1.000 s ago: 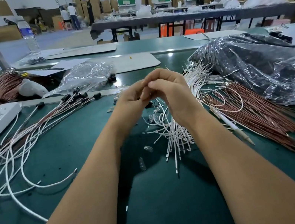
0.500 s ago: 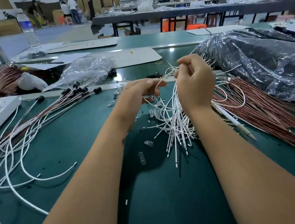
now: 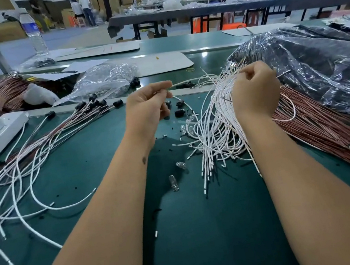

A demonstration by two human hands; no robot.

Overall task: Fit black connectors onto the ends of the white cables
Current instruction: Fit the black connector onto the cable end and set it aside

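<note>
left hand (image 3: 146, 107) at frame centre, pinching one white cable (image 3: 186, 82) near its end; cable's long axis runs right, roughly level, into the white cable bundle (image 3: 214, 125). right hand (image 3: 255, 91) right of centre, fist closed round that bundle's upper part. loose black connectors (image 3: 179, 108) on the green mat (image 3: 197, 232) just right of and below left fingers, between both hands, nearer the left. probably next: bring the pinched end down to a connector. finished capped cables (image 3: 87, 110) fanned at upper left.

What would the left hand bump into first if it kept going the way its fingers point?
Probably the loose black connectors lying just beyond the left hand, though depth is hard to judge.
</note>
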